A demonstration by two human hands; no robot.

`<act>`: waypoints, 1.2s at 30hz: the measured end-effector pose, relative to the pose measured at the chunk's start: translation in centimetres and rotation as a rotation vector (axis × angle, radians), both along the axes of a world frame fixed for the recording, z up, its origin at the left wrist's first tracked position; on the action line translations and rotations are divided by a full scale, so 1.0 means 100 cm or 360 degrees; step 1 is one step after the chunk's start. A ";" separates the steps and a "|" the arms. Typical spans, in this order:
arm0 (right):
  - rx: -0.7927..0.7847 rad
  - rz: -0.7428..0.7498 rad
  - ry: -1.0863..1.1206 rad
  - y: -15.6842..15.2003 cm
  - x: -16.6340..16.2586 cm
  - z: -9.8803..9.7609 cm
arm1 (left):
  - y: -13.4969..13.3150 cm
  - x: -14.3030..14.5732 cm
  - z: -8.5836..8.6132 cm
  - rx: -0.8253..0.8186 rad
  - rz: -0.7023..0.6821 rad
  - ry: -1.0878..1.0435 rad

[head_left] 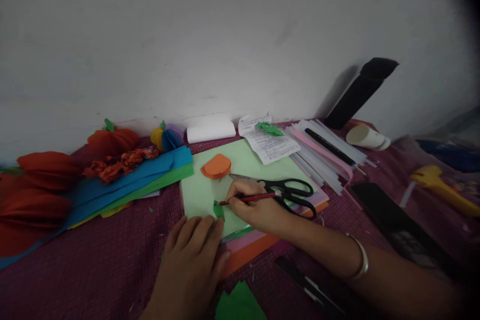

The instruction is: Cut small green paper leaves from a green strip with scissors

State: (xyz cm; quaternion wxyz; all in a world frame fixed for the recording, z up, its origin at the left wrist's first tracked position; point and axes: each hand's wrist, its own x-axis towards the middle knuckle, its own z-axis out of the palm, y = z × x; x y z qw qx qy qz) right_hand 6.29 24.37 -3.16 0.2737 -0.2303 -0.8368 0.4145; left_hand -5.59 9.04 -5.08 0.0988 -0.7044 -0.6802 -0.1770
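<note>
My right hand (258,210) is closed around a red pencil (258,197). The pencil's tip meets a small green paper piece (218,211) on the pale green sheet (200,190). My left hand (195,250) lies palm down at the sheet's near left edge, fingers extended, index fingertip beside the green piece. Whether it touches that piece is unclear. Just beyond my right hand, black-handled scissors (296,187) rest on the sheet, partly hidden by the hand. A stack of orange rounded paper cutouts (216,166) sits near the scissors' tip.
Red paper pumpkins (45,185) and blue paper sheets (127,180) lie left. Toward the wall are a handwritten note (268,147) with green cutouts and white sticks (315,155) bearing a black pen (328,146). A yellow glue gun (442,187) is right; green paper (240,302) lies nearest me.
</note>
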 end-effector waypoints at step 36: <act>-0.0067 0.0080 0.0022 0.001 0.003 0.001 | 0.000 0.000 0.002 -0.0068 0.0019 0.0012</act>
